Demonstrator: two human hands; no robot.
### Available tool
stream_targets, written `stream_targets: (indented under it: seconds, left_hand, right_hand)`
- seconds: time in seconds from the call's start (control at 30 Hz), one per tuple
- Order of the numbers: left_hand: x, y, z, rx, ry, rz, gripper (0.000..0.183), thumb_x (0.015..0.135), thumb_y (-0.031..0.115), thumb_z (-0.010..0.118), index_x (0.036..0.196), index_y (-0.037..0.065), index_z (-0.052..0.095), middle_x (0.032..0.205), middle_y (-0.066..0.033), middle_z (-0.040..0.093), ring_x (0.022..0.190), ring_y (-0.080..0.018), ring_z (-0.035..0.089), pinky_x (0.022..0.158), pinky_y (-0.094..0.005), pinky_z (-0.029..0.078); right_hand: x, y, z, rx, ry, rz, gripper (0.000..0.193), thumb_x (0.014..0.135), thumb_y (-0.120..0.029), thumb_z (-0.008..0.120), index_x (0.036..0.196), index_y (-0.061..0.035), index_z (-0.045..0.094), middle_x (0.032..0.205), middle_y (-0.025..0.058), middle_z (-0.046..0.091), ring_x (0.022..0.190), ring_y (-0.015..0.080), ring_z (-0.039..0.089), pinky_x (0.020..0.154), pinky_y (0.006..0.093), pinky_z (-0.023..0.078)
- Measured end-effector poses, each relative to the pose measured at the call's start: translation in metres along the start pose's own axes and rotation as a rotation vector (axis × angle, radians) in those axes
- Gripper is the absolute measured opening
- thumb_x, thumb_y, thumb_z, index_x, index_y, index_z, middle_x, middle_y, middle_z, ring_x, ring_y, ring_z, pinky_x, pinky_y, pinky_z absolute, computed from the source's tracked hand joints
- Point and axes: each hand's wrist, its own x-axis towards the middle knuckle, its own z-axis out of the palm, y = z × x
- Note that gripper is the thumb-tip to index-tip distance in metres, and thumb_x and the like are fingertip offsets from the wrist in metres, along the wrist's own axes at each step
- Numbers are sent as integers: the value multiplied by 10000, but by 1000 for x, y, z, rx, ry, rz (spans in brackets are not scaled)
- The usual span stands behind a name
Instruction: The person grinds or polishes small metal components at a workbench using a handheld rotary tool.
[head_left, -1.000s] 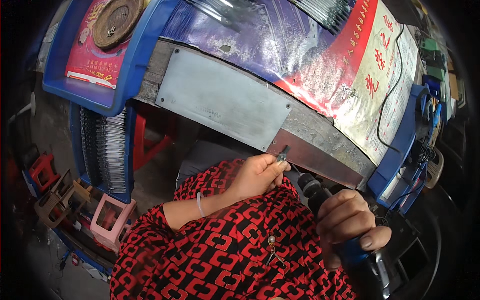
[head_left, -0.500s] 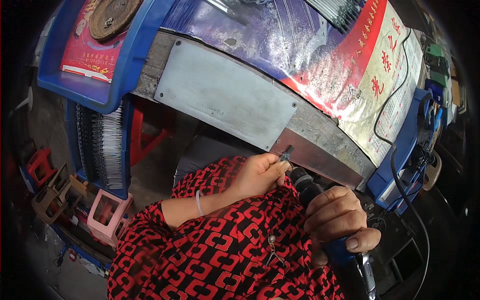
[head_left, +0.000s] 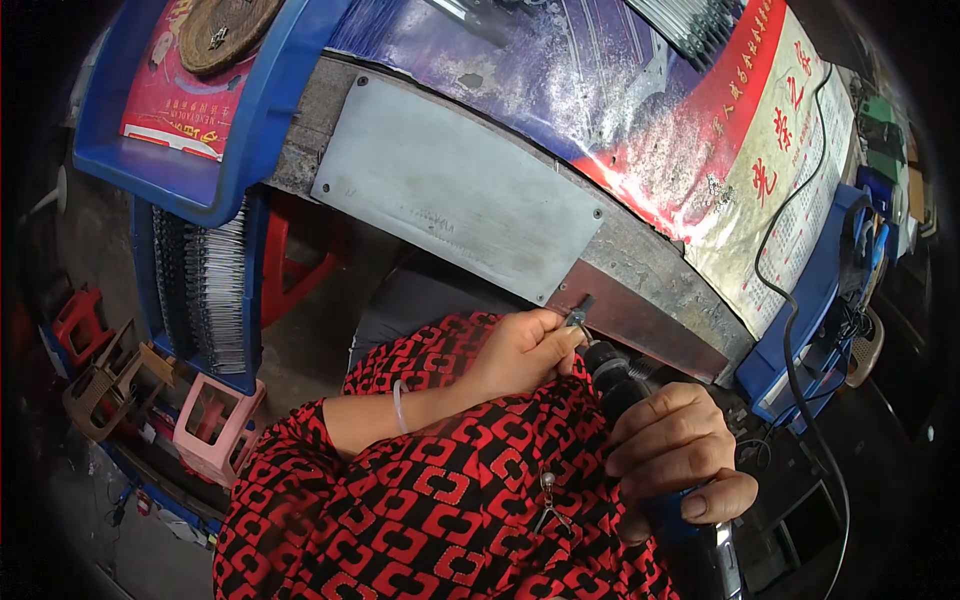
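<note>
My left hand (head_left: 522, 352) is closed near the bench's front edge. Between its thumb and fingers sits a small dark metal piece (head_left: 578, 313), whose exact kind I cannot make out. My right hand (head_left: 678, 448) wraps round a black and blue power screwdriver (head_left: 622, 385) with a silver lever at its rear end. The tool's nose points up and left at the small piece, close by my left fingertips. Whether its tip touches the piece is hard to see. Just beyond both hands lies a grey metal plate (head_left: 455, 195), with a dark reddish strip (head_left: 650, 325) beside it.
A blue tray (head_left: 225, 150) with a round woven item (head_left: 225, 35) stands at the left. Below it, a blue bin (head_left: 255, 290) holds rows of metal rods (head_left: 218, 300). More rods (head_left: 680, 30) lie at the back. A black cable (head_left: 790, 330) hangs on the right, near another blue bin (head_left: 770, 370).
The bench appears shifted slightly to the right and down in view. Both hands keep their grip, and the screwdriver's nose stays by the small metal piece.
</note>
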Motion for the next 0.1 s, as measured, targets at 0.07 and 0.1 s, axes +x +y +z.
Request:
stream_targets:
  seconds: [0.07,0.1]
  left_hand:
    - [0,5,3,-5,4,-14,193,918,181,503,887,12,593,635,23,544,530,-23,440,483,-172,345]
    - [-1,6,3,-12,29,-18,203,903,178,516,816,10,587,628,9,557,560,-38,480,526,-177,385]
  right_hand:
    - [0,-3,0,-31,14,7,417,719,-106,744,973,-79,413,679,89,605,558,218,615,524,327,537]
    - [-1,-1,2,-35,12,5,417,721,-106,743,975,-80,412,686,94,610,560,223,617,524,329,537]
